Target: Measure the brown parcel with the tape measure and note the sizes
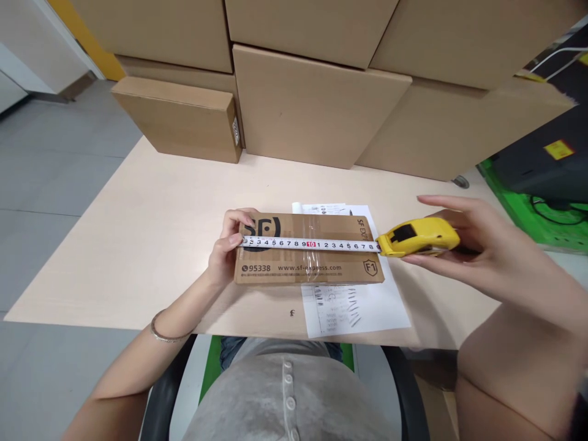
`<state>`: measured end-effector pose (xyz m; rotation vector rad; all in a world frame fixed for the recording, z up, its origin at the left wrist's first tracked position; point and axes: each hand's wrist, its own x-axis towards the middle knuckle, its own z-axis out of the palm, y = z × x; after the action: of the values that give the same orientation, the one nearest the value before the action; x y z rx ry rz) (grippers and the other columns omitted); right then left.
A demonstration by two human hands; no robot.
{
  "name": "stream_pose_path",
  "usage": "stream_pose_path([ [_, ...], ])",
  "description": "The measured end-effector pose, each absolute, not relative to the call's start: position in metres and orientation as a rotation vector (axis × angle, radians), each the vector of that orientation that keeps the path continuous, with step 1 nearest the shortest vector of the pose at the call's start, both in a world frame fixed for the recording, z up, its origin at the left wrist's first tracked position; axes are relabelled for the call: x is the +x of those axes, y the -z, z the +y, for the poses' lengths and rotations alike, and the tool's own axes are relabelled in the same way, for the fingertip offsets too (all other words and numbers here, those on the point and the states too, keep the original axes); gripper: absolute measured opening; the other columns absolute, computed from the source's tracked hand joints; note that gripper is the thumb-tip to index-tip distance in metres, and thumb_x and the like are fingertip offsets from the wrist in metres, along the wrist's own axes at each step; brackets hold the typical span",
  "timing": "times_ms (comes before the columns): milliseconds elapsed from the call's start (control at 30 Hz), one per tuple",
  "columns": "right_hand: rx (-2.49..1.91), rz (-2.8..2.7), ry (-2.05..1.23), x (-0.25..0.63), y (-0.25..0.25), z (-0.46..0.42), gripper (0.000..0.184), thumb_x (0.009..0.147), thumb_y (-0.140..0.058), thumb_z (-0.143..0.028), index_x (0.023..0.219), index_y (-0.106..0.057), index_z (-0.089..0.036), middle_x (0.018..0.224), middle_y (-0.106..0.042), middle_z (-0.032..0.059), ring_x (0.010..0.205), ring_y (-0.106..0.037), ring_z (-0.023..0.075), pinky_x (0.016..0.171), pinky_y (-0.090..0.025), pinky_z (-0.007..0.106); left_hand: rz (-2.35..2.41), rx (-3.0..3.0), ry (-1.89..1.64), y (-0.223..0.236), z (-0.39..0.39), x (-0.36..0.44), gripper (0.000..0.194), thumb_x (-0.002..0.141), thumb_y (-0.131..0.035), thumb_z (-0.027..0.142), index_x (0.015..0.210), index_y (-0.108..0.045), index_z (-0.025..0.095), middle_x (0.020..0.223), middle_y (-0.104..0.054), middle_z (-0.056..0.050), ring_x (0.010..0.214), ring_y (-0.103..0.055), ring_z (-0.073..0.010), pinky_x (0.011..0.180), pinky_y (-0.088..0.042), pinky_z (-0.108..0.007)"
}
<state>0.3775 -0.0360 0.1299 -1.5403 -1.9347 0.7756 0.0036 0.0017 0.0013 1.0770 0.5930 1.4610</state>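
A small brown cardboard box with black SF Express print lies on the desk in front of me. The white blade of a tape measure runs lengthwise over its top face. At the box's left edge, the thumb of my left hand presses the blade's end down, while its other fingers wrap the box's corner. Beyond the right edge, my right hand grips the yellow tape measure case from the right. The case's mouth sits right at that edge. Clear packing tape crosses the box's middle.
Under the box lies a printed paper sheet with pencil strokes. Large cardboard boxes stand stacked along the desk's back, with a flat box at their left. A green tray with dark equipment is at right.
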Motion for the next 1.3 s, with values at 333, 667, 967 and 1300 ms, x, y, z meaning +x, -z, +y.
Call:
stream_pose_path([
  [333, -1.109, -2.616, -0.615, 0.226, -0.143, -0.004, 0.037, 0.099, -0.064, -0.049, 0.125, -0.061, -0.023, 0.11, -0.075, 0.0076, 0.077, -0.07, 0.0237, 0.064, -0.048, 0.034, 0.655, 1.113, -1.508, -0.001, -0.006, 0.006, 0.048, 0.092, -0.052, 0.07, 0.097, -0.07, 0.026, 0.104, -0.067, -0.008, 0.103, -0.064, -0.0298, 0.102, -0.052, -0.049],
  [667, -1.585, -1.342, -0.79, 0.33, -0.129, -0.069, 0.034, 0.085, -0.079, -0.058, 0.108, -0.065, -0.038, 0.102, -0.071, 0.0037, 0.081, -0.069, 0.0244, 0.052, -0.053, 0.031, 0.672, 1.45, -1.136, 0.018, 0.018, -0.066, 0.074, 0.081, -0.086, 0.048, 0.15, -0.062, 0.035, 0.153, -0.064, -0.011, 0.142, -0.057, -0.0345, 0.112, -0.051, -0.046],
  [967, -1.63, -1.034, -1.163, 0.344, -0.104, -0.078, 0.038, 0.077, -0.083, -0.058, 0.093, -0.067, -0.028, 0.072, -0.061, -0.0009, 0.047, -0.045, 0.0112, 0.034, -0.035, 0.023, 0.616, 1.749, -1.062, 0.004, 0.01, -0.06, 0.082, 0.07, -0.093, 0.058, 0.144, -0.068, 0.032, 0.131, -0.071, -0.014, 0.116, -0.068, -0.0331, 0.098, -0.056, -0.044],
  [1300, -1.174, -1.407, -1.485, 0.294, -0.096, 0.04, 0.049, 0.075, -0.083, -0.065, 0.08, -0.056, -0.024, 0.051, -0.042, -0.0099, 0.035, -0.016, 0.0042, 0.035, -0.007, 0.025, 0.982, 2.616, -0.915, -0.046, -0.084, 0.005, 0.092, 0.089, -0.067, 0.073, 0.166, -0.034, 0.037, 0.096, -0.041, -0.002, 0.079, -0.049, -0.0213, 0.058, -0.05, -0.031],
])
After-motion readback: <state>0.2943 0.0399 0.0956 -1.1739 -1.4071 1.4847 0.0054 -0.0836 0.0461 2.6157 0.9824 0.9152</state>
